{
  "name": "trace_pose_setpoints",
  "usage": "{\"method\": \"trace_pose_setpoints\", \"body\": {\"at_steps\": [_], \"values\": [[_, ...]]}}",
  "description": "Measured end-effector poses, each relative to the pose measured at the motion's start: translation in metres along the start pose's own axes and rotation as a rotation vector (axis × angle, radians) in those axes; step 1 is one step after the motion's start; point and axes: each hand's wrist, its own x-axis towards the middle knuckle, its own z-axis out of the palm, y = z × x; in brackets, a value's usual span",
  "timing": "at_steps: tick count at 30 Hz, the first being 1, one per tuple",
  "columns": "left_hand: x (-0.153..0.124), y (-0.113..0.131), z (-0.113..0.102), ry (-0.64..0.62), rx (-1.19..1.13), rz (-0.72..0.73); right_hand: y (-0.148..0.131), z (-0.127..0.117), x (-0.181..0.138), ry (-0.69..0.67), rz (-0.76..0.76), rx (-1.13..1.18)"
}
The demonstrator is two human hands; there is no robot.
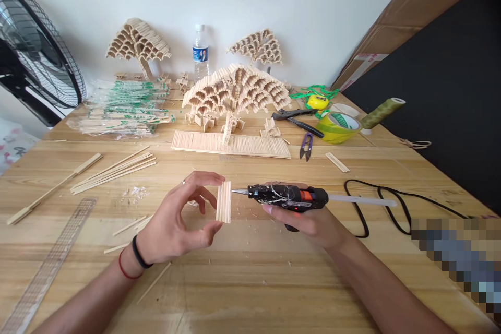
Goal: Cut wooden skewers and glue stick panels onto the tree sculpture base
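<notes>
At centre frame, the left hand (pixel 182 219) pinched a panel (pixel 224 202); the right hand (pixel 309 223) clasped a glue gun (pixel 279 195), its tip (pixel 239 192) perhaps touching. Above, a model (pixel 235 91) partly hid a bottle (pixel 200 55); upper left, a fan (pixel 39 42) loomed.

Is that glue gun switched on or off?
Apparently on: a small red light glows on the side of the glue gun in the right hand. Its heat cannot be seen.
</notes>
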Motion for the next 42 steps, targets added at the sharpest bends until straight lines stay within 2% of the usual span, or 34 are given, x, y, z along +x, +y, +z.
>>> {"method": "trace_pose_setpoints", "body": {"at_steps": [9,20,23,26,30,33,37,40,42], "values": [[0.0,-0.001,0.001,0.003,0.006,0.004,-0.001,0.0,0.001,0.056,0.0,-0.054],[-0.001,-0.001,0.0,-0.005,0.006,-0.009,-0.003,0.001,0.0,0.079,0.1,-0.046],[-0.001,-0.001,0.0,-0.017,0.006,-0.011,-0.002,0.001,0.001,0.094,0.093,-0.089],[0.001,-0.003,-0.003,-0.04,-0.006,0.0,0.001,0.002,0.004,0.174,0.053,-0.22],[0.006,-0.005,-0.015,0.048,-0.048,-0.019,0.008,0.004,0.007,0.258,0.015,-0.533],[0.01,-0.007,-0.025,0.132,-0.085,-0.057,0.018,0.001,0.009,0.177,0.031,-0.638],[0.012,-0.01,-0.032,0.153,-0.099,-0.099,0.025,-0.018,0.008,0.032,0.036,-0.667],[0.012,-0.012,-0.036,0.183,-0.107,-0.114,0.012,-0.024,0.003,0.054,-0.015,-0.689],[0.013,-0.015,-0.038,0.215,-0.121,-0.111,-0.005,-0.007,-0.003,0.148,-0.049,-0.704]]}}
